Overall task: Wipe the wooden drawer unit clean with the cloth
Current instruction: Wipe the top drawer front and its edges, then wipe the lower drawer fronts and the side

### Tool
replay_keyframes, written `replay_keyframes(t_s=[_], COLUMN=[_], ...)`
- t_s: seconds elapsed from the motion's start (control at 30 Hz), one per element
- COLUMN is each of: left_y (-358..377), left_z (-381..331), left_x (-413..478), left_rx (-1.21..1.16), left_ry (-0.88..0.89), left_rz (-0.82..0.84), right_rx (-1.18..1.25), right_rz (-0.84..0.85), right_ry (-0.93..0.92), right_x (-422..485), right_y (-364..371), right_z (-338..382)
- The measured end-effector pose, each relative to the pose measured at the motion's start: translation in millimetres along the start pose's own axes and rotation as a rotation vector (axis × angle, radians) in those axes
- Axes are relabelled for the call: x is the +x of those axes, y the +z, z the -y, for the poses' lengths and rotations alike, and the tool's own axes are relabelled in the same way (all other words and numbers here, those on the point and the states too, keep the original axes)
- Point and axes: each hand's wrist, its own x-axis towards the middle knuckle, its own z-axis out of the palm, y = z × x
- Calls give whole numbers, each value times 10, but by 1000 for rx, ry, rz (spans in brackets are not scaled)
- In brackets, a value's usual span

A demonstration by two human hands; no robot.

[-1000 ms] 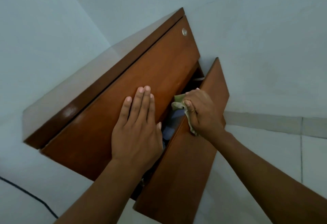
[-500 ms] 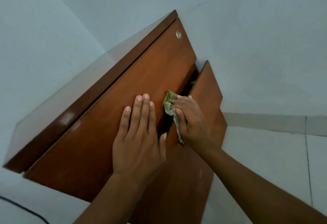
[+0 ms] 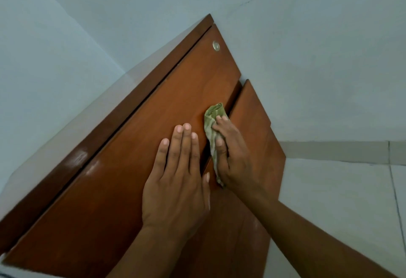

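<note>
The reddish-brown wooden drawer unit (image 3: 123, 179) fills the middle of the head view, seen from above at a slant. My left hand (image 3: 178, 176) lies flat on the upper drawer front, fingers together and extended. My right hand (image 3: 235, 157) is closed around a crumpled green cloth (image 3: 212, 121), pressing it on the seam between the upper drawer front and the lower drawer front (image 3: 254, 128). The lower drawer looks nearly closed, with only a thin dark gap. Part of the cloth is hidden under my right palm.
A round silver lock (image 3: 216, 45) sits near the far corner of the upper drawer front. Pale walls stand behind and to the left of the unit. A light tiled floor (image 3: 340, 190) with a skirting strip lies to the right.
The lower drawer, open a second ago with contents showing, has been pushed almost closed. My right hand with the cloth moved up onto the seam. My left hand stayed flat on the upper front.
</note>
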Motion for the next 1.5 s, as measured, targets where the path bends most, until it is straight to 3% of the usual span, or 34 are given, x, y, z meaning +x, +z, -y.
replay_keyframes(t_s=[0.27,0.43,0.57,0.63,0.7,0.83,1.0,1.1,1.17,1.3,1.5], left_y=[84,128,149,152,154,127,25,9,-14,-35,-99], left_z=[-9,-46,-39,-38,-27,6,-45,-69,-73,-75,101], left_x=[320,410,393,390,358,271,263,280,283,156,-367], left_rx=[41,53,73,75,93,140,214,215,202,191,195], left_ry=[41,43,64,77,85,107,159,148,139,132,128], left_rz=[-9,-19,-39,-19,19,94,188,221,214,208,131], right_rx=[-102,-116,-23,10,61,-41,-101,-113,-118,-137,26], right_rz=[-55,-259,-468,-371,-208,-64,-83,-99,-198,-245,-261], right_ry=[267,347,545,561,448,399,484,633,750,937,740], right_x=[980,1232,720,116,-361,-278,293,494,494,147,-1428], right_y=[-33,-76,-216,-99,132,288,104,-57,-121,-276,-44], right_z=[-860,-888,-492,-155,140,-115,-894,-1309,-1371,-873,665])
